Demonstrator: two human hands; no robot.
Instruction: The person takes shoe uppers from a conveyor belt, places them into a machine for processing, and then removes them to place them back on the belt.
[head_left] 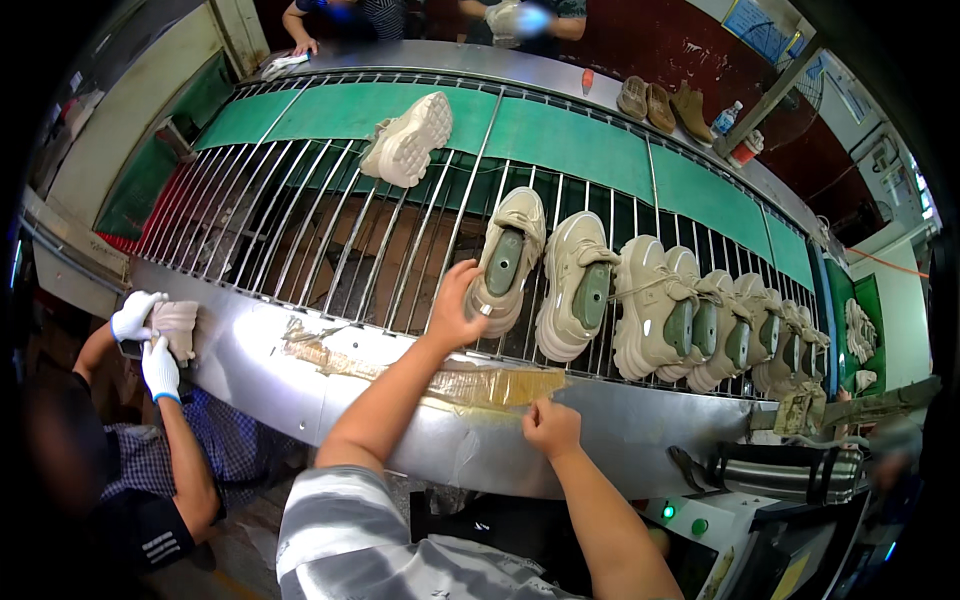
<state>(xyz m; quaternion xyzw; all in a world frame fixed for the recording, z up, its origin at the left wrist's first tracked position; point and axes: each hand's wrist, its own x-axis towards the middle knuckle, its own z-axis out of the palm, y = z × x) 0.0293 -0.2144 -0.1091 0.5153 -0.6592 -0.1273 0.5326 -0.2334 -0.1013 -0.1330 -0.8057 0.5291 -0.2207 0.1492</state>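
Note:
My left hand [459, 308] is closed on the heel end of a beige chunky sneaker [522, 222], which stands sole-down on the metal rollers with a green shoe last [506, 262] in its opening. My right hand [552, 428] is curled into a loose fist by the right end of a brown tape strip [500, 387] on the steel edge; nothing shows in it. Just right of the held shoe stands another beige sneaker [575, 285] with a green last. More such sneakers [650, 310] line up to the right.
A lone beige sneaker [410, 140] lies on its side farther left, sole showing. Green sheeting [560, 143] runs along the rollers' far side. At left, a co-worker's white-gloved hands [160, 367] hold a beige shoe piece. Brown shoes [660, 105] and a bottle [727, 118] stand on the far ledge.

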